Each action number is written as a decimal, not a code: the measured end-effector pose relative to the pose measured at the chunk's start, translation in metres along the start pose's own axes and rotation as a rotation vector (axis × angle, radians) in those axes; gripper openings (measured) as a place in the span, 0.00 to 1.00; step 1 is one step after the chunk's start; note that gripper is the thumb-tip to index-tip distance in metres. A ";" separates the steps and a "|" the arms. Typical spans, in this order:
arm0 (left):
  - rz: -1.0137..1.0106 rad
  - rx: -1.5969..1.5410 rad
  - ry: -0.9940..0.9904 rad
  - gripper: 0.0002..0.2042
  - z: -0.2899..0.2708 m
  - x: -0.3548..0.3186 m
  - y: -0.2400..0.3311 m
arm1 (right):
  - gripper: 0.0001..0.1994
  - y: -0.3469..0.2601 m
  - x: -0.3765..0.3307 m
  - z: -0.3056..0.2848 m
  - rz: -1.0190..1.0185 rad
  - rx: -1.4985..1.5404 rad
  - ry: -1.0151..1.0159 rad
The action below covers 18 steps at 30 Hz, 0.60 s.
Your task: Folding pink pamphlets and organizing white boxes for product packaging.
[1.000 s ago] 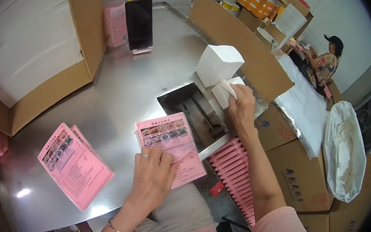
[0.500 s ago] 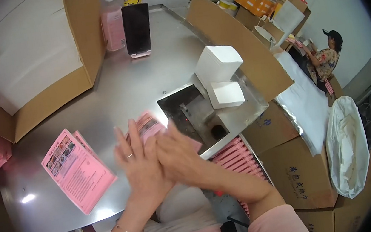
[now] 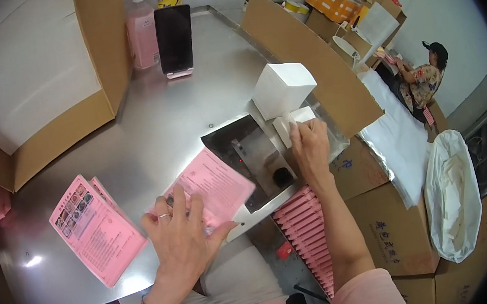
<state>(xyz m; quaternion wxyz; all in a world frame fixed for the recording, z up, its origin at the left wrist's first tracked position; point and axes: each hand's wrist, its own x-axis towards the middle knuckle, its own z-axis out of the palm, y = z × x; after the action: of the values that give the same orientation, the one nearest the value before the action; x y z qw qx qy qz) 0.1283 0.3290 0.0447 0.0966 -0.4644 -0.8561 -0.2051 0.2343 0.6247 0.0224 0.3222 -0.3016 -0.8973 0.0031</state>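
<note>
My left hand (image 3: 182,235) rests with its fingers spread on a pink printed paper bag (image 3: 223,182) at the table's near edge. To the right, my right hand (image 3: 312,146) is closed at the shorter stack of folded white tissues (image 3: 302,114), pinching tissue between thumb and fingers. Behind it stands a taller block of folded white tissues (image 3: 285,86). Left of my left hand lies a pile of flat pink printed bags (image 3: 100,230). Between the bag and the tissues is a dark rectangular opening (image 3: 258,150) set in the metal table.
An open cardboard box (image 3: 66,140) stands at the left, with a phone on a stand (image 3: 175,42) and a pink bottle (image 3: 142,34) at the back. Filled pink packets (image 3: 302,230) sit in rows below the table's right edge. Another person (image 3: 426,81) sits at the far right.
My hands have parted. The right hand has gone right and away to the tissue stack. The left stays on the pink bag, which now lies flatter and more exposed.
</note>
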 end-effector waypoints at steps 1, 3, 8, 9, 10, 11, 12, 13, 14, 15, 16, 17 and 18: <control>0.001 -0.002 -0.002 0.24 0.003 -0.001 0.001 | 0.11 0.005 -0.001 0.003 -0.041 0.026 0.066; 0.071 -0.080 -0.101 0.23 0.013 -0.005 0.001 | 0.16 0.002 -0.004 -0.001 -0.081 0.054 0.129; 0.053 -0.255 -0.145 0.30 0.007 -0.014 -0.014 | 0.16 -0.082 -0.061 -0.015 -0.609 0.475 -0.060; -0.044 -0.274 -0.150 0.33 -0.001 -0.009 -0.021 | 0.16 -0.116 -0.073 -0.042 -0.755 0.467 -0.317; -0.016 -0.197 -0.099 0.37 -0.007 -0.007 -0.028 | 0.17 -0.125 -0.099 -0.043 -0.927 0.437 -0.207; -0.016 -0.191 -0.099 0.37 -0.003 -0.007 -0.029 | 0.17 -0.126 -0.097 -0.031 -0.927 0.441 -0.203; 0.062 -0.243 -0.055 0.38 0.002 -0.006 -0.023 | 0.16 -0.122 -0.088 -0.017 -0.796 0.412 -0.177; 0.133 -0.290 -0.023 0.40 0.004 -0.009 -0.015 | 0.16 -0.120 -0.081 -0.002 -0.661 0.393 -0.159; 0.097 -0.335 -0.068 0.39 0.000 -0.007 -0.003 | 0.12 -0.121 -0.068 0.014 -0.601 0.318 -0.249; 0.096 -0.328 -0.066 0.39 -0.002 -0.006 -0.002 | 0.12 -0.129 -0.053 0.024 -0.604 0.324 -0.243; 0.022 -0.295 -0.095 0.38 -0.003 -0.006 -0.003 | 0.11 -0.139 -0.042 0.035 -0.555 0.270 -0.221; -0.052 -0.262 -0.123 0.37 -0.004 -0.006 -0.004 | 0.10 -0.144 -0.037 0.042 -0.505 0.217 -0.198; -0.043 -0.280 -0.134 0.33 -0.023 -0.010 -0.011 | 0.11 -0.132 -0.036 0.043 -0.510 0.201 -0.318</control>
<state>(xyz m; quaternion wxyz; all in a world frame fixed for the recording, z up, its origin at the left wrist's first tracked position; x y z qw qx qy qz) 0.1243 0.3064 0.0588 -0.0308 -0.4675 -0.8334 -0.2930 0.1602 0.5056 -0.0060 0.1965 -0.0291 -0.9784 0.0581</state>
